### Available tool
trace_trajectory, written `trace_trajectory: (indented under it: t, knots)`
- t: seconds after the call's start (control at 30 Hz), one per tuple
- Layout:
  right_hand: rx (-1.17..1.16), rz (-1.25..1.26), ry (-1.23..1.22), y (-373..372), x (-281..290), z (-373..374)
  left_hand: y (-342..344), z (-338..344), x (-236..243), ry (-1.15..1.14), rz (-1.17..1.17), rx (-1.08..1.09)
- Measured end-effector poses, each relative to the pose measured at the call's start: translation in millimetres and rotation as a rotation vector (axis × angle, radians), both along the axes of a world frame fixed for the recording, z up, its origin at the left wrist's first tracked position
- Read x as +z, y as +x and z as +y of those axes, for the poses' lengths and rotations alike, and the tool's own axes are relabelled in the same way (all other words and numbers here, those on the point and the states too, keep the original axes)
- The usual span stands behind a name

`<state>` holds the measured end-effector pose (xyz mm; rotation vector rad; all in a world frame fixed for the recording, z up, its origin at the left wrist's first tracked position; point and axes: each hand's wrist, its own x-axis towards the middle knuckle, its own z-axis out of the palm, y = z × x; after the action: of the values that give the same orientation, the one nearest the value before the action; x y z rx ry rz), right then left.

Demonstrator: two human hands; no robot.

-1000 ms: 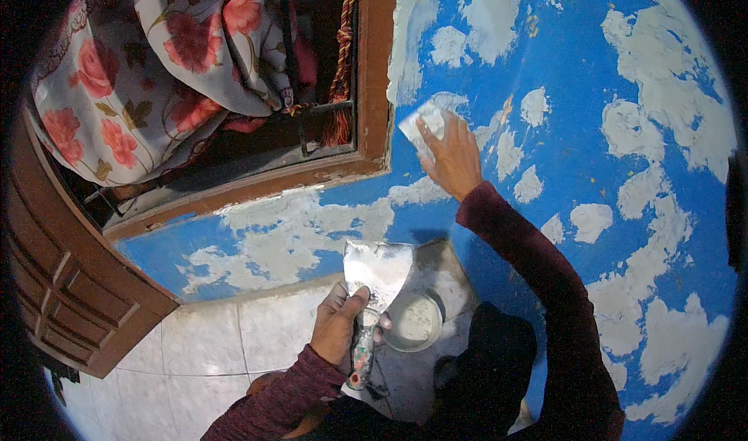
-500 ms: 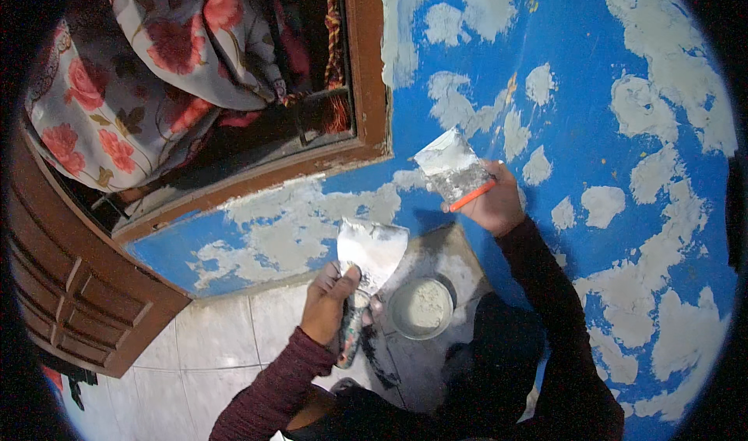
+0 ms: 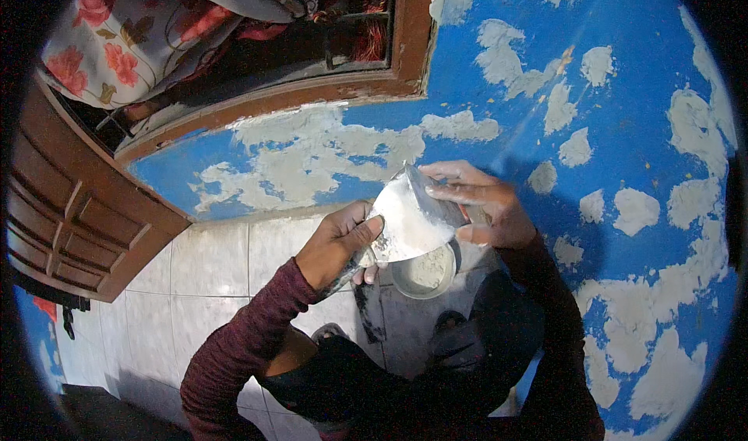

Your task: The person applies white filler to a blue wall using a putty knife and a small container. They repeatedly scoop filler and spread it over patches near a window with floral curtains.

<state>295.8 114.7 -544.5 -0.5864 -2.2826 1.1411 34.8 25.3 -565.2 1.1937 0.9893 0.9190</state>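
My left hand (image 3: 335, 242) is closed round the handle of a wide putty knife (image 3: 409, 223), whose blade is coated with white putty. In my right hand (image 3: 495, 203) is a second, orange-edged scraper (image 3: 442, 199), mostly hidden behind the fingers. The two blades meet, the scraper's edge against the far right side of the putty knife's blade. Just below them on the floor stands a round bowl (image 3: 421, 294) with pale putty (image 3: 433, 266) in it, partly covered by the blade.
The blue wall (image 3: 631, 36) carries many grey-white putty patches. At upper left are a brown window frame (image 3: 273, 114) and a floral curtain (image 3: 140, 44). A brown panelled door (image 3: 78, 207) stands at left, above pale floor tiles (image 3: 210, 258). My bent legs are below.
My right hand has come down from the wall, bringing its scraper against the putty knife. My left hand has risen slightly, and the putty knife's blade has turned rightward. The view has shifted.
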Motion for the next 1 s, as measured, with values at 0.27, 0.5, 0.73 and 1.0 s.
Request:
trace_trajectory:
  t: [0.27,0.5,0.73,1.0]
  knots:
    - [-0.03,-0.191,0.502,34,-34,15,-12,-3,9,0.054,0.173,-0.012]
    - [-0.368,0.125,-0.338,61,-40,-3,-15,6,-16,0.206,0.364,0.137]
    - [-0.024,0.471,-0.987,23,-54,-20,-5,24,-13,0.707,0.634,0.126]
    - [0.199,0.852,-1.432,4,-38,-25,11,36,-20,0.906,0.872,0.178]
